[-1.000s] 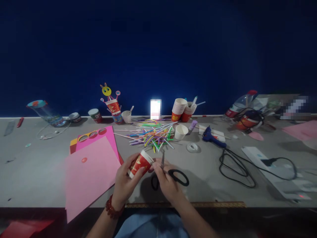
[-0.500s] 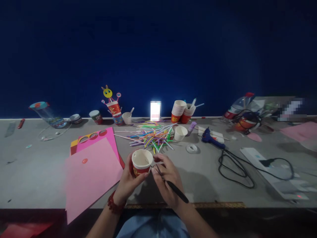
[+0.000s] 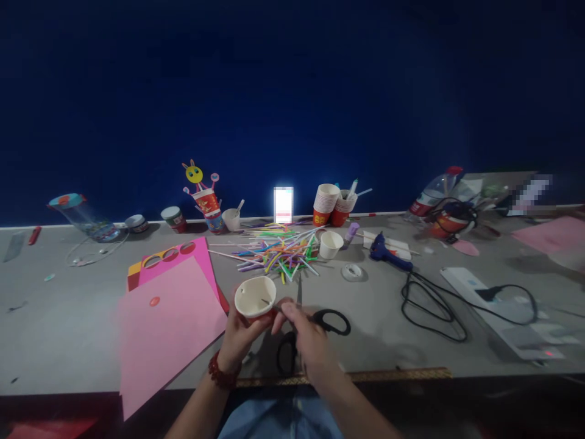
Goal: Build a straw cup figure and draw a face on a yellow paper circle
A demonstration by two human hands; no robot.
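Observation:
My left hand (image 3: 244, 335), with a red beaded bracelet at the wrist, is wrapped round a red and white paper cup (image 3: 255, 292). The cup's mouth tilts toward me, and a small hole shows near its rim on the left. In my right hand (image 3: 308, 341) are black-handled scissors (image 3: 337, 322), spread wide and gripped near the pivot. One blade points away over the table; the other blade's tip shows inside the cup, through its right wall. My fingers hide the pivot. Pink paper sheets (image 3: 171, 323) lie left of my left hand.
Beyond the cup lies a pile of colourful sticks (image 3: 286, 253). A white cup (image 3: 329, 244), a tape roll (image 3: 353, 272) and a blue glue gun (image 3: 388, 253) are to the right. Further right is a power strip (image 3: 493, 317). Stacked cups (image 3: 326, 204) stand at the back.
The scissors, closed before, are now spread apart, with one blade tip inside the cup. The cup has shifted slightly left and tilted more toward me.

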